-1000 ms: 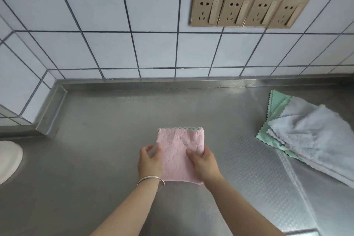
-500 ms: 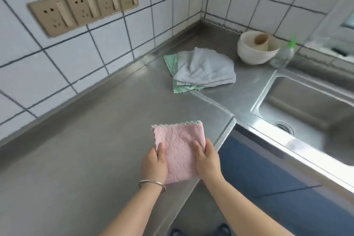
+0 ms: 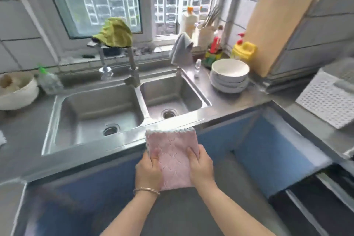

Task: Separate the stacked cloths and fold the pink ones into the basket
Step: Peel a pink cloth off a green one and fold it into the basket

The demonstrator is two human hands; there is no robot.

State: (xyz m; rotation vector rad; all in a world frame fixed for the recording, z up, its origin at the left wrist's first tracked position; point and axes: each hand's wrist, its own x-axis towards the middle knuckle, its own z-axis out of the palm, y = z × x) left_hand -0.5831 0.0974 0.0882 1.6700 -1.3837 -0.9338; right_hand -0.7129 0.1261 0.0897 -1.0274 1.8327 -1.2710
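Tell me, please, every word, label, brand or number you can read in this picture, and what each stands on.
None can be read.
Yellow jug: no print shows.
White bottle with orange cap: too blurred to read.
Red and green bottles: too blurred to read.
Folded pink cloth: only a woven pattern, no text.

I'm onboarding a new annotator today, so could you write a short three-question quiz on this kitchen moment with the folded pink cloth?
1. True or false: the pink cloth lies flat in the sink.
2. Which hands hold the cloth? A) left only B) right only C) both
3. Fill in: the white perforated basket sits on the counter to the person's ____.

Key: 1. False, it is held in the air. 2. C, left hand and right hand grip it. 3. right.
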